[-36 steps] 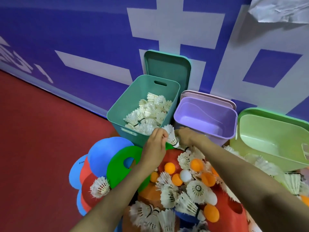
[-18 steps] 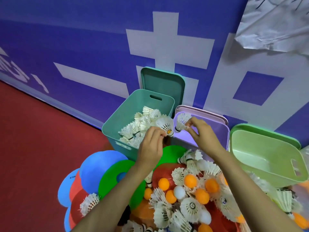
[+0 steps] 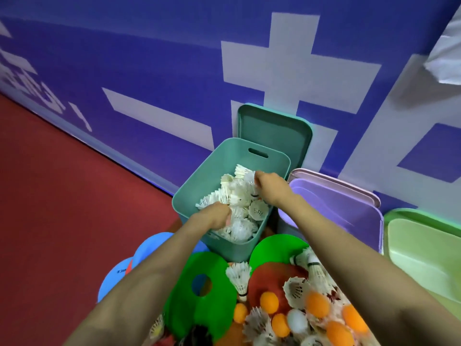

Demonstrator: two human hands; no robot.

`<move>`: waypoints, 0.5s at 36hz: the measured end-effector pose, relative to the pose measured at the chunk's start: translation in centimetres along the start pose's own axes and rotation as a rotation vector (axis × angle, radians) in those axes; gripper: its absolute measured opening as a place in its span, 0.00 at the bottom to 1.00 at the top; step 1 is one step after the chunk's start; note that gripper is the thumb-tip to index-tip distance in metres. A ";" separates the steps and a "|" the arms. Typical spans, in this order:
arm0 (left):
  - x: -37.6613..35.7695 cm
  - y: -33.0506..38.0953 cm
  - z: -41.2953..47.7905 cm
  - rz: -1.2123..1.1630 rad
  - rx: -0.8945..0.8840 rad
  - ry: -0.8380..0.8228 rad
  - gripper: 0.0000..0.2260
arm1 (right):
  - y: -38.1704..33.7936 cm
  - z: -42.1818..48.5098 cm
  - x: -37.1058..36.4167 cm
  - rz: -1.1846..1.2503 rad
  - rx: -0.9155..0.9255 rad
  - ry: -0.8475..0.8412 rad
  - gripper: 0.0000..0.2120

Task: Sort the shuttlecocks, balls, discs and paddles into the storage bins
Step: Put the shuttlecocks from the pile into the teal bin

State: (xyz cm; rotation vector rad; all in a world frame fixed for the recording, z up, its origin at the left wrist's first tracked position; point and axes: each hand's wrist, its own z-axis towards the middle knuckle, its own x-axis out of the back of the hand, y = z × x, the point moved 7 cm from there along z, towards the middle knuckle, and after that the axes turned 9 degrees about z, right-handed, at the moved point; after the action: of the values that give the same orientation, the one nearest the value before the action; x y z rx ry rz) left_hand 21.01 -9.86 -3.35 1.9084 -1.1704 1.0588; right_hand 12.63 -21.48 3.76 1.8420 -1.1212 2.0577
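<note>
Shuttlecocks (image 3: 239, 196) lie heaped in the teal bin (image 3: 197, 186), with both grips down on the heap. The right grip (image 3: 268, 186) pinches one shuttlecock (image 3: 249, 177) toward the far wall. The left grip (image 3: 217, 217) lies curled on the near side, though whether it holds anything cannot be told. A purple bin (image 3: 349, 208) stands just beside.

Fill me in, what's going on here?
A person is sorting sports gear by hand. Both the left hand and right hand are down in the teal bin, among the shuttlecocks piled there; blur hides whether either grips one. The purple bin and green bin beside it show nothing inside. Orange balls, discs and loose shuttlecocks lie mixed in front.
</note>
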 end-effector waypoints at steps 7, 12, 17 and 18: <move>0.9 -0.3 0.2 -0.052 0.024 0.058 0.14 | -0.4 0.0 -0.9 -0.230 -0.022 -0.055 0.11; 0.5 0.1 0.3 -0.059 0.015 0.068 0.13 | -1.7 -0.1 1.6 -0.291 0.052 0.143 0.13; 1.2 0.7 0.3 -0.116 0.017 0.088 0.07 | 1.1 1.5 0.4 -0.355 -0.063 0.041 0.19; 1.5 0.7 0.3 -0.122 0.022 0.110 0.07 | 1.8 1.7 -0.2 -0.366 -0.104 -0.008 0.19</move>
State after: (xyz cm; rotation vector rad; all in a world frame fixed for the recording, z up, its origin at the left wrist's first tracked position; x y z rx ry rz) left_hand 20.84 -11.02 -2.10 1.8875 -0.9731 1.0995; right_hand 13.05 -23.71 2.74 1.8429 -0.8010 1.7545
